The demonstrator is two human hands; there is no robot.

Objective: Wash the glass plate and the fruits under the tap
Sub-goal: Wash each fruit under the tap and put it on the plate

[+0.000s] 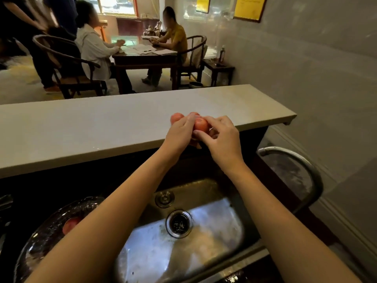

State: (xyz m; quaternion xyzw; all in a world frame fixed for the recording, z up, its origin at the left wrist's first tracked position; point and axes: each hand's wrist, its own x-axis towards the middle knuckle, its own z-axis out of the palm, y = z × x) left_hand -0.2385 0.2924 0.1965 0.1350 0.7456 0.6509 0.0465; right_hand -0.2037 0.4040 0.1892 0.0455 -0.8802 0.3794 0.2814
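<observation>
Above the steel sink [214, 240], at the near edge of the pale counter ledge [81, 127], both hands meet around a cluster of small red fruits [201, 123]. The left hand [180, 132] cups the fruits from the left side, its fingers curled over them, with one fruit showing past its knuckles. The right hand [221, 137] pinches the nearest fruit between thumb and fingertips. How many fruits are in the cluster is hard to tell, as the fingers hide most of them; it looks like three or four.

The sink basin lies open under the forearms, with its drain [179, 223] near the middle and a smaller round fitting behind it. The curved tap [295, 160] arches at the right, its spout well apart from the hands and pointing left over the sink's right rim. No water stream is visible.

The glass plate [47, 229] sits left of the sink, partly covered by the left forearm, its rim just beside the basin's left edge. One red fruit [70, 224] rests on the plate.

The ledge top stretches bare to left and right of the hands. Beyond it, people sit at a dark wooden table [142, 58].
</observation>
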